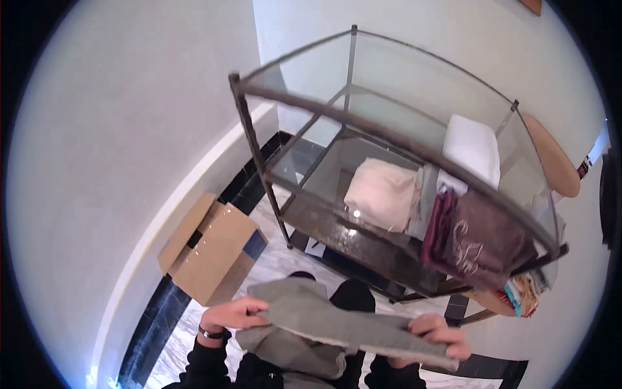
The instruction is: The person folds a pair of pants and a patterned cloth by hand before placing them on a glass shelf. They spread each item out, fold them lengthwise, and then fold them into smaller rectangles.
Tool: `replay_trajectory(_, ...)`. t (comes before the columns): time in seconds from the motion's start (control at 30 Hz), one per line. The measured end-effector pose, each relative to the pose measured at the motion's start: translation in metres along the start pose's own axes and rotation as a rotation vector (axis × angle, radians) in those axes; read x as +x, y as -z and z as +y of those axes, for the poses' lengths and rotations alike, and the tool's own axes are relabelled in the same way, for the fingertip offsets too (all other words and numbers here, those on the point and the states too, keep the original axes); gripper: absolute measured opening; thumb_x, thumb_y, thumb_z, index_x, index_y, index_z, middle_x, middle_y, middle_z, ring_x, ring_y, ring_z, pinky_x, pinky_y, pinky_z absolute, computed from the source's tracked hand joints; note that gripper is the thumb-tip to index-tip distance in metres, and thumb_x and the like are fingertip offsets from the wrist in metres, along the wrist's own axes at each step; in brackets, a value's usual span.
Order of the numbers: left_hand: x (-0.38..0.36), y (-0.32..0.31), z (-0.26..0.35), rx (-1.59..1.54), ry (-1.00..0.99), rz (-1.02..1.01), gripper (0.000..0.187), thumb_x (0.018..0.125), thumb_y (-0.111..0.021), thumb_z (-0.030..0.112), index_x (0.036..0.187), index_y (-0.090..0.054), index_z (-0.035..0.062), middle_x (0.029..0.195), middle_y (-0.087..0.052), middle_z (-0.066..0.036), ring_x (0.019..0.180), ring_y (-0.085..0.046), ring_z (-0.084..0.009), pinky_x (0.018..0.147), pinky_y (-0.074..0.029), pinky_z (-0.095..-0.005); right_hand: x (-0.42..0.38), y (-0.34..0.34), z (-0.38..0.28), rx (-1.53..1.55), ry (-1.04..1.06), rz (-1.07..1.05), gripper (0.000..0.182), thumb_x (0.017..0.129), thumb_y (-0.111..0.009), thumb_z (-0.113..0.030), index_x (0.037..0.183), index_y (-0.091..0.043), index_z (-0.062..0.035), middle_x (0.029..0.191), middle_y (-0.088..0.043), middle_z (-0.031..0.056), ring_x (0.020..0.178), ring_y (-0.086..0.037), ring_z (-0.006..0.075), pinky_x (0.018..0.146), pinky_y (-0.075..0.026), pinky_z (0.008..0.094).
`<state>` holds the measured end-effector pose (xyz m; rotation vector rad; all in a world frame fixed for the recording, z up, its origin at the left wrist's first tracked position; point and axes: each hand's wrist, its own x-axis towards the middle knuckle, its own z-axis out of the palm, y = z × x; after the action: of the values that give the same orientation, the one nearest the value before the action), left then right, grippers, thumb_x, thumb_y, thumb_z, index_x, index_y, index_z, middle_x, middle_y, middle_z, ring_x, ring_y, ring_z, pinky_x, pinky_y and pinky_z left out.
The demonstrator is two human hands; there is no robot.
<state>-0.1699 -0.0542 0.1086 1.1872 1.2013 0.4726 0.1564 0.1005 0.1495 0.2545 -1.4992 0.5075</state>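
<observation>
A grey-green cloth garment (317, 318) is stretched sideways in front of my body, its kind not clear from its folds. My left hand (234, 314), with a band at the wrist, pinches its left part between thumb and fingers. At the other end my right hand (440, 336) has its fingers wrapped over the cloth's edge. The middle sags between the two hands, and a looser part hangs below toward my lap.
Ahead stands a metal-framed glass shelf unit (304, 104). It holds a folded cream cloth (382, 194), a white folded cloth (472, 149) and maroon fabric (479, 240). An opened cardboard box (214, 253) lies on the marble floor by the left wall. Patterned cloths (528, 293) sit at right.
</observation>
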Motion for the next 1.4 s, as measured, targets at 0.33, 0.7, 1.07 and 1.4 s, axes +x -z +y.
replay_trajectory(0.33, -0.029, 0.018, 0.127, -0.267, -0.081, -0.113, 0.037, 0.099, -0.053, 0.019, 0.132, -0.051, 0.0003, 0.117, -0.062, -0.002, 0.104, -0.052, -0.0067, 0.09, -0.044, -0.0245, 0.171, -0.041, 0.008, 0.055, -0.195, -0.173, 0.052, 0.079, -0.074, -0.013, 0.113, -0.035, -0.0062, 0.072, -0.055, 0.0147, 0.047, -0.055, 0.0262, 0.038, -0.045, 0.0342)
replay_trajectory(0.7, -0.219, 0.053, 0.331, -0.436, -0.03, 0.331, 0.028, 0.092, -0.062, 0.006, 0.119, -0.059, -0.0017, 0.109, -0.065, -0.002, 0.098, -0.057, -0.0068, 0.086, -0.046, -0.0225, 0.433, -0.129, -0.021, -0.002, -1.077, 0.559, 0.025, 0.096, -0.054, -0.018, 0.112, -0.041, -0.0045, 0.075, -0.052, 0.0032, 0.063, -0.046, 0.0074, 0.057, -0.037, 0.0198)
replay_trajectory(1.07, -0.337, 0.104, 0.496, 0.302, -0.242, 0.906, 0.02, 0.084, -0.063, 0.004, 0.103, -0.064, -0.0022, 0.093, -0.067, -0.017, 0.086, -0.064, -0.0245, 0.078, -0.048, -0.0324, 0.663, -0.172, -0.051, 0.26, -0.948, 0.261, 0.024, 0.099, -0.052, -0.01, 0.122, -0.049, -0.0023, 0.101, -0.061, 0.0026, 0.088, -0.056, 0.0048, 0.076, -0.045, 0.0197)
replay_trajectory(1.4, -0.284, 0.133, 0.401, 0.502, -0.307, 1.361, 0.041, 0.065, -0.049, -0.013, 0.101, -0.064, -0.0022, 0.093, -0.065, -0.024, 0.089, -0.061, -0.0424, 0.078, -0.049, -0.0425, 0.778, -0.132, -0.033, 0.044, -0.67, 0.228, 0.029, 0.099, -0.055, -0.023, 0.12, -0.055, -0.0037, 0.095, -0.065, 0.0015, 0.08, -0.064, 0.0078, 0.073, -0.051, 0.0227)
